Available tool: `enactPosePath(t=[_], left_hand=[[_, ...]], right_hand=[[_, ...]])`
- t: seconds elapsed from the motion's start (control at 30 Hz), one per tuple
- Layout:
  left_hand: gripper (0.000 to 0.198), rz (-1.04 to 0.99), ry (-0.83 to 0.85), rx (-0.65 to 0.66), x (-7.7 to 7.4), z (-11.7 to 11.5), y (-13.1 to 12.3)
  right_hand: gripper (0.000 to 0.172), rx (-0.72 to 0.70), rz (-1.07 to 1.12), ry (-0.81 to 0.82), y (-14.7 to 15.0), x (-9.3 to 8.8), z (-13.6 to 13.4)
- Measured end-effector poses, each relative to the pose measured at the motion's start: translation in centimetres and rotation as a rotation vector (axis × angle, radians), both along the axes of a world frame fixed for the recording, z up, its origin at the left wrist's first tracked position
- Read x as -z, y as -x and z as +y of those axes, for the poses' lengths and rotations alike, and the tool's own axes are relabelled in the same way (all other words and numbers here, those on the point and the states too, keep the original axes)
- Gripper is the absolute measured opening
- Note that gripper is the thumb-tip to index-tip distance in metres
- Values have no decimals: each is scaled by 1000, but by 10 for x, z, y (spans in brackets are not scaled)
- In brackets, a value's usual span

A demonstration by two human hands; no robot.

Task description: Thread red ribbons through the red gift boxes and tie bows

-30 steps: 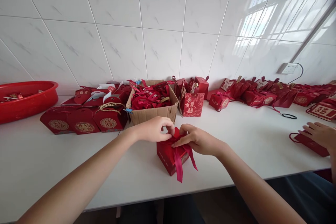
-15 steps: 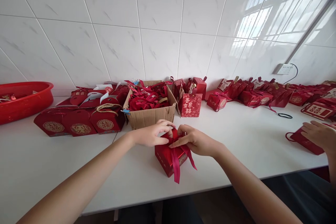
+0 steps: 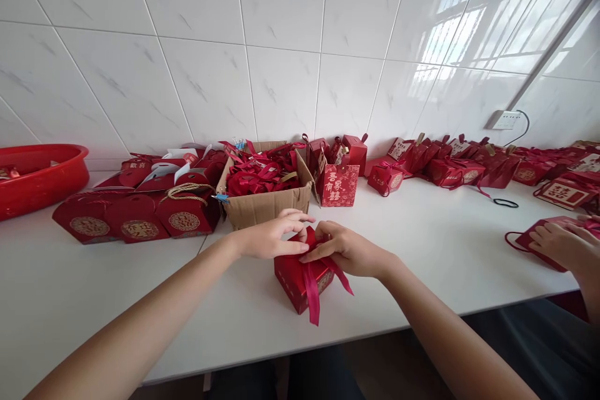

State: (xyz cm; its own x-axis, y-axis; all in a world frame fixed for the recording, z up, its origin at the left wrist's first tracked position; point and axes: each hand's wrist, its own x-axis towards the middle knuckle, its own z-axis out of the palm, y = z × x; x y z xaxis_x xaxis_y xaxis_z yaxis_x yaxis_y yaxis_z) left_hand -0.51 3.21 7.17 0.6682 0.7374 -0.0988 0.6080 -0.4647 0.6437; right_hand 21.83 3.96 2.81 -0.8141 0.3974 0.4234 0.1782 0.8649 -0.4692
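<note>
A small red gift box stands on the white table in front of me, with a red ribbon hanging down its front. My left hand rests on the box's top left, fingers pinched on the ribbon at the top. My right hand is at the top right, its fingers also pinching the ribbon. Both hands meet over the box's lid.
A cardboard box of red ribbons sits behind the gift box. Flat red boxes lie at left, a red basin at far left. Many finished red boxes line the wall. Another person's hand rests on a red box at right.
My left hand's fingers have stretched forward over the box top while still pinching the ribbon. The view has shifted slightly. The other person's hand has moved a little on its box.
</note>
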Motion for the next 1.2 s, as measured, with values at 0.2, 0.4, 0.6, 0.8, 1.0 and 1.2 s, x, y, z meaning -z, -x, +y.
enactPosePath(t=[0.2,0.4,0.6,0.8,1.0,1.2], left_hand=[[21,-35,-129,-35,13,2,-2],[17,-8,-195,-57,19,0,4],[20,-185,-216,-180,29,-10,-2],[23,-256,-120,-193,28,-10,-2],[25,-358,-107,-316,31,-23,-9],[33,-412,-143,-489,38,-27,-25]], right_hand=[[43,29,-33,31,0,4,0],[48,5,-28,26,1,7,1],[46,5,4,45,0,3,-2],[26,2,144,206,-1,3,-2],[9,173,253,357,4,6,-1],[9,191,275,406,7,4,-1]])
